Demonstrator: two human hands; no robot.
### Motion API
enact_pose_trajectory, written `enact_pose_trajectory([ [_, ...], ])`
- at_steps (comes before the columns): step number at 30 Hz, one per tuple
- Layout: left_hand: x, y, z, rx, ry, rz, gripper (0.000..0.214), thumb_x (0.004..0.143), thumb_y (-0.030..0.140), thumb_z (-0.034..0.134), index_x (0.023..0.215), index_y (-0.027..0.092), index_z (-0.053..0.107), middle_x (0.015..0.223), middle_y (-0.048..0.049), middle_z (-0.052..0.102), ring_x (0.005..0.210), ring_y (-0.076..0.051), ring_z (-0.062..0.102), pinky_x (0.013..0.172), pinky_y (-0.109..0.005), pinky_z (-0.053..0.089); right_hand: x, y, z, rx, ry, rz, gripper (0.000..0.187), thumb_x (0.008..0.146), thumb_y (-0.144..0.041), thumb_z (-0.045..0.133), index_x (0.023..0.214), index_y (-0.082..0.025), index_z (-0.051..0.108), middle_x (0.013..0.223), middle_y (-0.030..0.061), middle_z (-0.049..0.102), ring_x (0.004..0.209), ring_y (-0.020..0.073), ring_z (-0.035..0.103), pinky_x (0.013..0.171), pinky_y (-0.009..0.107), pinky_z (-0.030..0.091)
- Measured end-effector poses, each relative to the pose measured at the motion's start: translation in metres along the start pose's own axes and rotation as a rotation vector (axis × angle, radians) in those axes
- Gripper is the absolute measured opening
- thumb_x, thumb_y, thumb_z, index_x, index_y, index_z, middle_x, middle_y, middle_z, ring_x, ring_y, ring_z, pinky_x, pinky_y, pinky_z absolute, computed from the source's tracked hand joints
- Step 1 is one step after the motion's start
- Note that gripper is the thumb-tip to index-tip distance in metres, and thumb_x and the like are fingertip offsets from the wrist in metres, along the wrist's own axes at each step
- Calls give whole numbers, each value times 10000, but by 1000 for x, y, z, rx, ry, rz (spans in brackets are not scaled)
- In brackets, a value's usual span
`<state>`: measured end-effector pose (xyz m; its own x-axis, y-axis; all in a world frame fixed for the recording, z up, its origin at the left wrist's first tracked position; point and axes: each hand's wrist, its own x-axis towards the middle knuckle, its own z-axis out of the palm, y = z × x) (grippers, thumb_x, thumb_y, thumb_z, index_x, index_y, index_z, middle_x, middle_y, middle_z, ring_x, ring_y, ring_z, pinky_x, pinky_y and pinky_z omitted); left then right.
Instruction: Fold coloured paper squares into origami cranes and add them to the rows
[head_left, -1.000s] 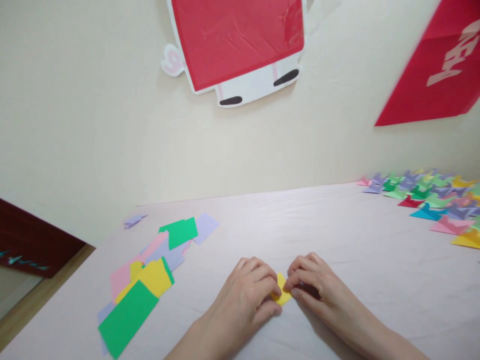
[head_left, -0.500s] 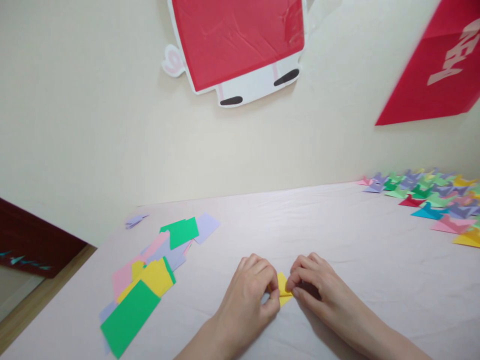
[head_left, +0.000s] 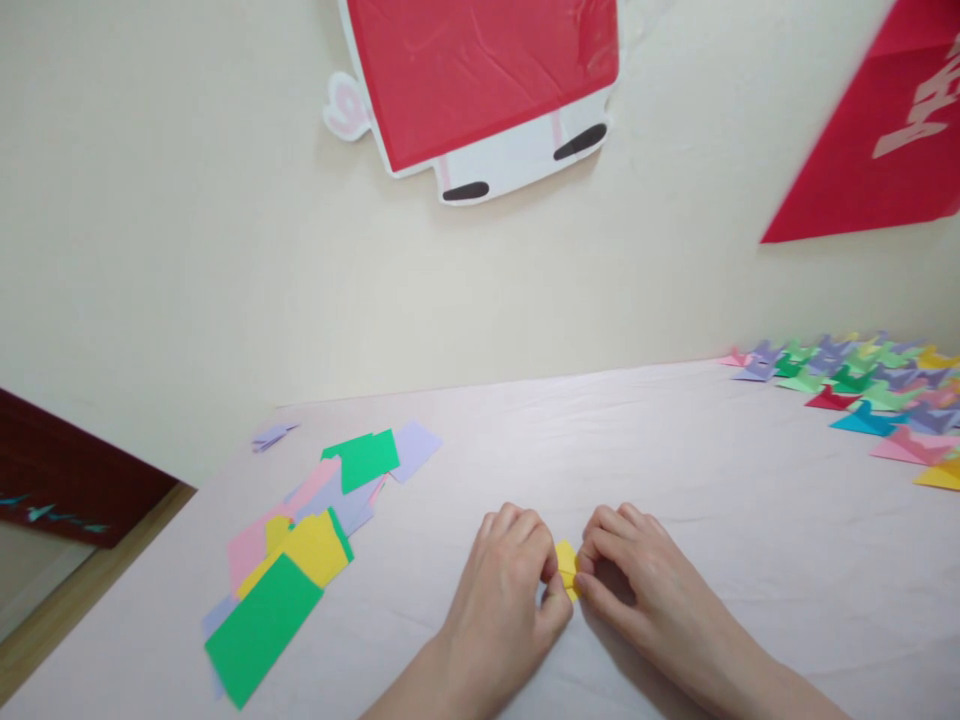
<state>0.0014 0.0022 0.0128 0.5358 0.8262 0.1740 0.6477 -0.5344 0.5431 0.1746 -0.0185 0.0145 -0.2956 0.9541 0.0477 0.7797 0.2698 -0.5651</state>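
Between my hands a small piece of folded yellow paper (head_left: 566, 562) lies low over the pale tabletop, with creases and layered edges showing. My left hand (head_left: 510, 580) pinches its left side between thumb and forefinger. On the opposite side, my right hand (head_left: 637, 575) has its thumb and fingertips closed on the paper's edge. The fingers cover much of the paper, so its full shape is hidden.
Left of my hands lie loose paper sheets, with a green sheet (head_left: 264, 630) nearest and a yellow sheet (head_left: 311, 550) behind it. A folded lilac paper (head_left: 274, 437) sits at the far left. Several folded paper figures, including a blue one (head_left: 870, 420), stand in rows at right.
My left thumb has shifted right and my fingers have closed in, so less yellow paper shows between my hands. The whole view has shifted slightly.
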Motion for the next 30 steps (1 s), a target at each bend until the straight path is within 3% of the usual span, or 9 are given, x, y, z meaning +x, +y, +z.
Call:
enact_pose_trajectory([
  [16, 1, 0, 5, 124, 11, -29, 147, 789, 61, 505, 754, 198, 464, 916, -25, 518, 907, -218, 446, 779, -361, 378, -2, 4, 11, -93, 72, -44, 154, 878, -142, 535, 735, -201, 529, 799, 18, 550, 770, 198, 504, 712, 347, 355],
  [30, 1, 6, 5, 190, -42, -106, 138, 762, 65, 477, 762, 203, 466, 941, -44, 511, 941, -240, 433, 815, -392, 380, -5, 8, 7, 13, 11, -43, 183, 889, -78, 439, 819, -221, 529, 858, 15, 571, 806, 196, 517, 732, 344, 369],
])
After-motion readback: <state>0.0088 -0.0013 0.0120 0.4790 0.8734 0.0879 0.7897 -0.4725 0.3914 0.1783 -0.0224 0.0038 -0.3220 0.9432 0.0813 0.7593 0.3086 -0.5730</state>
